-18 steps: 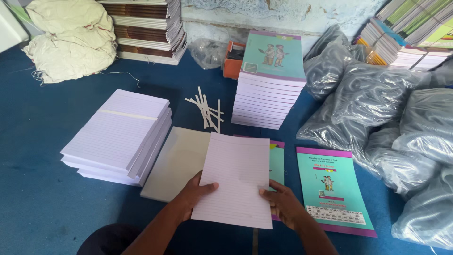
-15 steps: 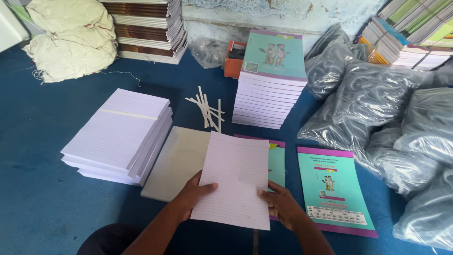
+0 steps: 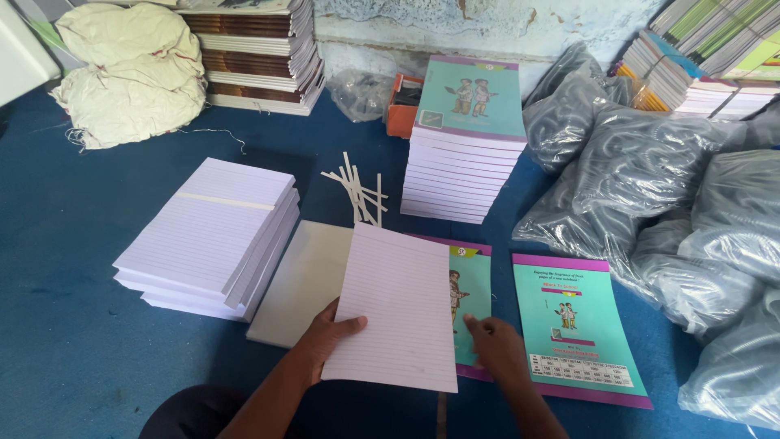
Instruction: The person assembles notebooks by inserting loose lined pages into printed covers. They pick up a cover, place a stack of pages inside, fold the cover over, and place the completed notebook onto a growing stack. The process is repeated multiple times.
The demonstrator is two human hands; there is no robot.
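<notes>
Left hand (image 3: 331, 333) gripping lined pages (image 3: 404, 307) at the lower left edge, thumb on top, above a teal cover (image 3: 471, 293); right hand (image 3: 497, 349) resting fingers curled on that cover, beside the pages.

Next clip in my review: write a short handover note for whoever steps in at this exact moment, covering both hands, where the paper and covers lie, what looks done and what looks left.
Left hand: holds the lined paper block at its lower left edge, thumb on top.
Right hand: open, off the block, fingertips on the open teal cover lying under it.
Nearby: grey board sheet beside the block; a second teal cover flat on the blue floor; lined paper stack to the left; white strips behind.
Done: a pile of covered notebooks stands at the back.
Left: the block is tilted and not yet squared on its cover.
</notes>
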